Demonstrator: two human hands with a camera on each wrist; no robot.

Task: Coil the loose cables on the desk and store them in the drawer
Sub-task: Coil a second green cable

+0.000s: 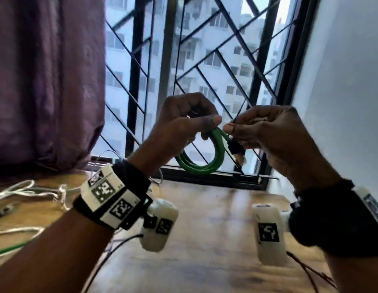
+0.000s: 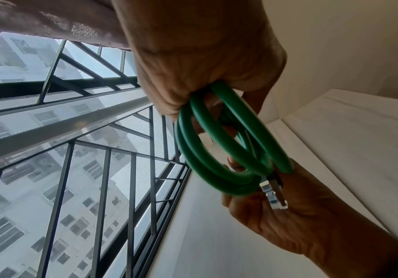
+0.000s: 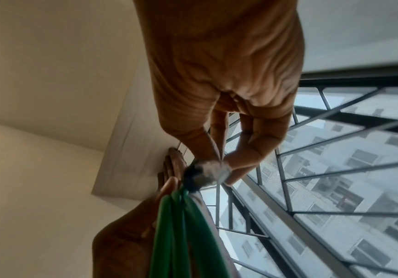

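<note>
A green cable hangs in several loops, held up in front of the window, well above the desk. My left hand grips the top of the coil with its fingers curled round the loops. My right hand pinches the cable's end at its black boot and clear plug, right beside the left hand. In the left wrist view the clear plug lies against my right palm. From the right wrist the plug shows blurred at the fingertips, with the green loops hanging below.
The wooden desk lies below the hands. Loose white cables and a thin green one lie at its left edge. A thin dark cable trails at the right. A purple curtain hangs left, a barred window stands ahead.
</note>
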